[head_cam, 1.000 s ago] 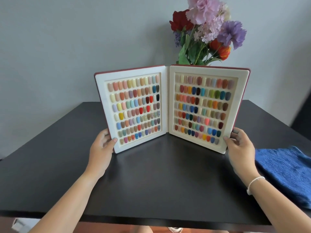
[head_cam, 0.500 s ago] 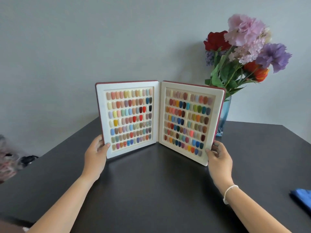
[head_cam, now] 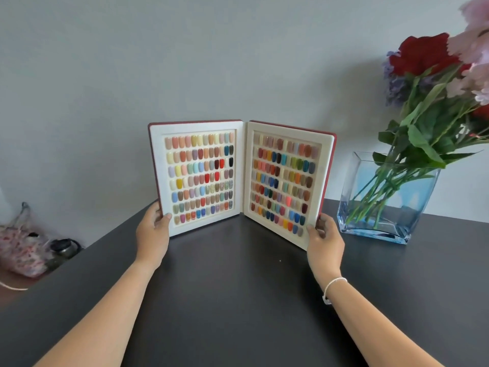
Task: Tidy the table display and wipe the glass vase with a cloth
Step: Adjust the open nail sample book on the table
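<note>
Both hands grip an open nail-colour swatch book standing upright on the dark table.

The left hand (head_cam: 153, 231) clasps the lower outer corner of the swatch book (head_cam: 241, 178), thumb on the white frame; the right hand (head_cam: 325, 241) clasps the opposite lower corner the same way, a white bracelet (head_cam: 334, 284) at its wrist. The book stands between the two hands on the table (head_cam: 238, 300), its hinge farthest from them. The blue glass vase (head_cam: 383, 200) of flowers (head_cam: 434, 83) stands just right of the right hand, untouched.
</note>
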A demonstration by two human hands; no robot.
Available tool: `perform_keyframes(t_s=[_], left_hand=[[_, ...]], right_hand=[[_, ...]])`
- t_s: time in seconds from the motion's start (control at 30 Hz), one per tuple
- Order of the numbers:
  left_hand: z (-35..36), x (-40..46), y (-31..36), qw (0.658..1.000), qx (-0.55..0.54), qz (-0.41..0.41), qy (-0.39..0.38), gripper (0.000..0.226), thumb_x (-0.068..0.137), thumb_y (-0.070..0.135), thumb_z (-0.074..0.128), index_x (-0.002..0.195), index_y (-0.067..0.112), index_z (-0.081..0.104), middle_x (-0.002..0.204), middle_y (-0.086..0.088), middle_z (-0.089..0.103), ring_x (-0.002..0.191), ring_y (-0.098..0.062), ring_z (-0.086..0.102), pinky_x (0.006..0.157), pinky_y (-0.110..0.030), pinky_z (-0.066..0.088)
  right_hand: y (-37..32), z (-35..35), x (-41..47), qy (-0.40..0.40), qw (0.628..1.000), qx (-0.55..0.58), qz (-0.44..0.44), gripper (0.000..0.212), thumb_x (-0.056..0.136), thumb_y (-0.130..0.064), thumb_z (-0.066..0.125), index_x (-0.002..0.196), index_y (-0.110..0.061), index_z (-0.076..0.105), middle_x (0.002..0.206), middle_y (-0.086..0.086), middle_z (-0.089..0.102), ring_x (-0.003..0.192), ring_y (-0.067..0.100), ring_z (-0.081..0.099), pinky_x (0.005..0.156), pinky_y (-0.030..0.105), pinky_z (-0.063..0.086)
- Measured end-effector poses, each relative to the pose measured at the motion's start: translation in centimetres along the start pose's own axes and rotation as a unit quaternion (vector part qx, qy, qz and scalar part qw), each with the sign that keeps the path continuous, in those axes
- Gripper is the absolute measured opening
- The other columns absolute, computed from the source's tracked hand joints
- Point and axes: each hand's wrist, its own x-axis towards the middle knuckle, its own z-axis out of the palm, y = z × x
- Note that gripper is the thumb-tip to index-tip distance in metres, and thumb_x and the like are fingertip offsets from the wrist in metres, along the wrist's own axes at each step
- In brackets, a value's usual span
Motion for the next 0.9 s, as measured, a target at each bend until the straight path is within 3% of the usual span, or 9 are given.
perform_keyframes(t_s=[0.2, 0.4, 0.63, 0.9], left_hand=[[0.7, 3.9, -1.7, 1.000, -0.006, -0.012, 0.020, 0.030, 0.093, 0.011, 0.047, 0.119, 0.023, 0.055, 0.116, 0.008, 0.060, 0.102, -0.011, 0.059, 0.083, -0.027, 0.049], [1.5, 6.1, -2.4, 1.000, -0.007, 0.000, 0.010, 0.028, 0.093, 0.010, 0.046, 0.103, 0.034, 0.056, 0.109, 0.012, 0.062, 0.095, -0.005, 0.060, 0.072, -0.017, 0.046], [1.9, 7.6, -3.2, 1.000, 0.009, 0.004, -0.005, 0.030, 0.094, 0.012, 0.046, 0.117, 0.029, 0.055, 0.113, 0.014, 0.060, 0.097, -0.006, 0.059, 0.070, -0.015, 0.046], [1.8, 8.1, -3.6, 1.000, 0.005, 0.009, -0.007, 0.031, 0.093, 0.011, 0.047, 0.116, 0.030, 0.056, 0.113, 0.014, 0.060, 0.099, -0.006, 0.059, 0.070, -0.012, 0.044]], right_hand=[[0.9, 2.3, 2.5, -0.005, 1.000, -0.003, -0.010, 0.035, 0.089, -0.012, 0.051, 0.123, -0.019, 0.047, 0.110, -0.004, 0.056, 0.097, 0.014, 0.053, 0.092, 0.040, 0.048], [1.8, 3.6, 4.3, -0.010, 1.000, -0.020, -0.021, 0.036, 0.089, -0.013, 0.052, 0.124, -0.022, 0.045, 0.107, -0.008, 0.053, 0.097, 0.012, 0.051, 0.092, 0.041, 0.048], [2.4, 3.8, 5.2, -0.004, 0.999, -0.025, -0.029, 0.036, 0.089, -0.013, 0.052, 0.124, -0.022, 0.046, 0.107, -0.009, 0.052, 0.096, 0.010, 0.050, 0.091, 0.040, 0.048], [2.5, 4.1, 5.5, 0.009, 1.000, -0.017, -0.025, 0.039, 0.089, -0.012, 0.051, 0.126, -0.020, 0.046, 0.107, -0.010, 0.052, 0.098, 0.009, 0.049, 0.093, 0.042, 0.047]])
